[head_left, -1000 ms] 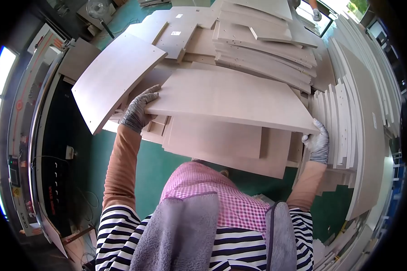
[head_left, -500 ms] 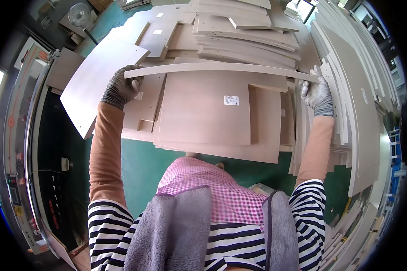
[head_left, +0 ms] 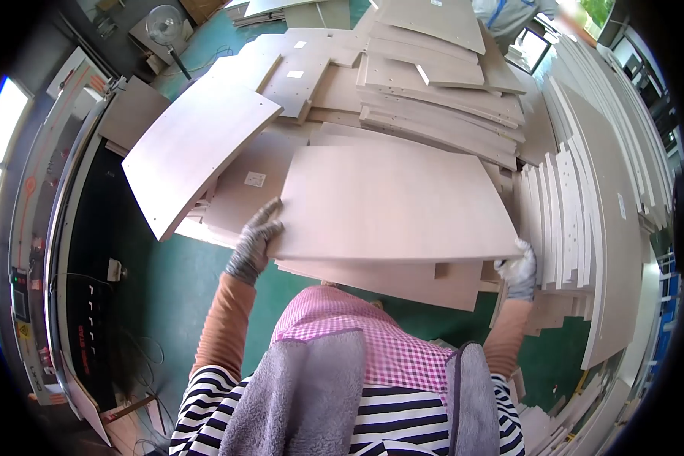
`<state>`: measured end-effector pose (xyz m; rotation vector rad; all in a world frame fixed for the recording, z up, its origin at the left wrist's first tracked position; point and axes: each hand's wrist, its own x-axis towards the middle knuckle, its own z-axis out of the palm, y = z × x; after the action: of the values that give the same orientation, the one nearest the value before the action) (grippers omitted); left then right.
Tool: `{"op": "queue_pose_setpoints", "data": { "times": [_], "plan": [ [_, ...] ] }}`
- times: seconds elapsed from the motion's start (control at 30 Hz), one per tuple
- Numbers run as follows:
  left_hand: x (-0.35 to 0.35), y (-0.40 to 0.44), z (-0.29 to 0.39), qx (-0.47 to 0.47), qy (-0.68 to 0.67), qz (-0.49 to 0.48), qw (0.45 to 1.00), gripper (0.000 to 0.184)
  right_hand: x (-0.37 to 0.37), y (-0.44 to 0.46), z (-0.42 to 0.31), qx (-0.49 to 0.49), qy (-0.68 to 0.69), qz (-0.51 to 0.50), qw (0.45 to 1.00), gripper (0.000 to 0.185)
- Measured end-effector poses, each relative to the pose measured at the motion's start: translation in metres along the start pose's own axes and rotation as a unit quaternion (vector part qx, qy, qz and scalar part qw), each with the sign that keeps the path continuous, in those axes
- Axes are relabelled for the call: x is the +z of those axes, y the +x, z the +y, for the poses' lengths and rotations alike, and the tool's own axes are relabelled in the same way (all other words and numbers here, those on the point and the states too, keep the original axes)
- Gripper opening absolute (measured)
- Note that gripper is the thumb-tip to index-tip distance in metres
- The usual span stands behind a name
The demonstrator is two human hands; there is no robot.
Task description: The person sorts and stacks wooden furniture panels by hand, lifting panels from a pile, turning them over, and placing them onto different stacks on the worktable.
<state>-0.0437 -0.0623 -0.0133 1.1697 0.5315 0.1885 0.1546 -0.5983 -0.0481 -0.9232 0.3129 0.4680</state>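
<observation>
A pale wood-look panel (head_left: 399,201) lies nearly flat in front of me, its broad face up, over the stacked boards. My left hand (head_left: 257,239), in a grey work glove, grips its left edge close to the near corner. At the opposite near corner my right hand (head_left: 518,267), also gloved, has its fingers curled round the edge. Under the panel, part of a lower board (head_left: 387,283) shows along the near side. Left of it rests a tilted white-faced panel (head_left: 201,144), beside a board with a white label (head_left: 254,179).
Behind are piles of stacked boards (head_left: 441,102). Panels stand on edge at the right (head_left: 596,220). A machine (head_left: 34,228) with a control panel runs along the left, and a fan (head_left: 165,26) stands at the back left. Another person's sleeve (head_left: 501,14) shows at the top.
The panel, seen edge-on before, has swung down flat and come nearer to me, covering the labelled board. Both hands have moved down and closer to my body with it.
</observation>
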Motion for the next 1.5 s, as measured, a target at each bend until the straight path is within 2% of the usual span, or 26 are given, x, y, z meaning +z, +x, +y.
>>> {"op": "queue_pose_setpoints", "data": {
  "times": [0.07, 0.17, 0.27, 0.47, 0.67, 0.7, 0.83, 0.9, 0.93, 0.97, 1.0, 1.03, 1.07, 1.13, 1.17, 1.2, 1.3, 1.33, 1.4, 1.43, 1.5],
  "plan": [
    [0.001, -0.011, -0.024, -0.005, -0.037, 0.016, 0.999, 0.060, -0.003, -0.004, 0.023, -0.001, 0.085, 0.040, 0.996, 0.043],
    [0.002, -0.029, -0.037, -0.050, -0.052, 0.002, 0.997, 0.063, 0.007, -0.012, 0.056, -0.039, 0.143, -0.030, 0.988, 0.053],
    [-0.002, -0.037, -0.055, -0.060, -0.035, 0.003, 0.998, 0.066, 0.021, -0.013, 0.089, -0.042, 0.213, -0.056, 0.975, 0.053],
    [0.007, -0.049, -0.064, -0.082, -0.003, 0.010, 0.997, 0.066, 0.052, -0.021, 0.141, 0.026, 0.258, -0.033, 0.965, 0.045],
    [0.017, -0.056, -0.069, -0.103, 0.046, 0.006, 0.994, 0.065, 0.073, -0.022, 0.177, 0.072, 0.204, -0.015, 0.976, 0.040],
    [0.021, -0.057, -0.068, -0.105, 0.047, 0.007, 0.993, 0.064, 0.074, -0.018, 0.179, 0.073, 0.239, 0.006, 0.968, 0.036],
    [0.008, -0.055, -0.074, -0.097, 0.021, -0.013, 0.995, 0.057, 0.071, -0.014, 0.175, 0.076, 0.237, 0.030, 0.968, 0.035],
    [-0.014, -0.037, -0.100, -0.033, 0.051, 0.100, 0.993, 0.055, 0.056, -0.007, 0.174, 0.072, 0.241, 0.038, 0.967, 0.034],
    [-0.021, -0.032, -0.112, -0.027, 0.047, 0.101, 0.993, 0.055, 0.053, -0.007, 0.170, 0.070, 0.238, 0.032, 0.968, 0.034],
    [-0.027, -0.026, -0.123, 0.042, 0.204, 0.118, 0.971, 0.053, 0.051, -0.008, 0.165, 0.059, 0.229, 0.014, 0.972, 0.034],
    [-0.030, -0.023, -0.127, 0.108, 0.355, 0.133, 0.919, 0.051, 0.052, -0.010, 0.160, 0.048, 0.219, -0.003, 0.974, 0.034],
    [-0.016, -0.027, -0.107, 0.113, 0.473, 0.120, 0.866, 0.059, 0.060, -0.017, 0.152, 0.030, 0.201, 0.008, 0.979, 0.034],
    [-0.001, -0.030, -0.092, 0.117, 0.469, 0.123, 0.867, 0.059, 0.064, -0.019, 0.146, 0.028, 0.198, 0.003, 0.980, 0.034],
    [0.023, -0.030, -0.075, 0.143, 0.711, 0.082, 0.684, 0.067, 0.064, -0.024, 0.140, 0.023, 0.186, 0.026, 0.982, 0.036],
    [0.024, -0.023, -0.079, 0.102, 0.731, 0.056, 0.672, 0.082, 0.051, -0.018, 0.143, 0.033, 0.193, 0.041, 0.980, 0.039],
    [0.025, -0.016, -0.084, 0.105, 0.728, 0.059, 0.675, 0.082, 0.054, -0.020, 0.139, 0.030, 0.190, 0.037, 0.981, 0.039],
    [0.029, -0.006, -0.090, 0.015, 0.719, 0.038, 0.694, 0.096, 0.055, -0.026, 0.136, 0.030, 0.218, 0.033, 0.975, 0.046],
    [0.028, -0.003, -0.093, 0.015, 0.719, 0.039, 0.694, 0.096, 0.051, -0.024, 0.136, 0.029, 0.218, 0.033, 0.975, 0.046],
    [0.031, 0.003, -0.094, 0.007, 0.659, 0.088, 0.747, 0.101, 0.049, -0.024, 0.135, 0.022, 0.227, 0.008, 0.974, 0.047],
    [0.036, 0.005, -0.089, 0.007, 0.657, 0.087, 0.749, 0.101, 0.046, -0.021, 0.135, 0.021, 0.226, 0.009, 0.974, 0.047],
    [0.048, 0.005, -0.076, -0.070, 0.628, 0.099, 0.769, 0.109, 0.040, -0.017, 0.133, 0.008, 0.237, 0.021, 0.971, 0.045]
  ]
}}
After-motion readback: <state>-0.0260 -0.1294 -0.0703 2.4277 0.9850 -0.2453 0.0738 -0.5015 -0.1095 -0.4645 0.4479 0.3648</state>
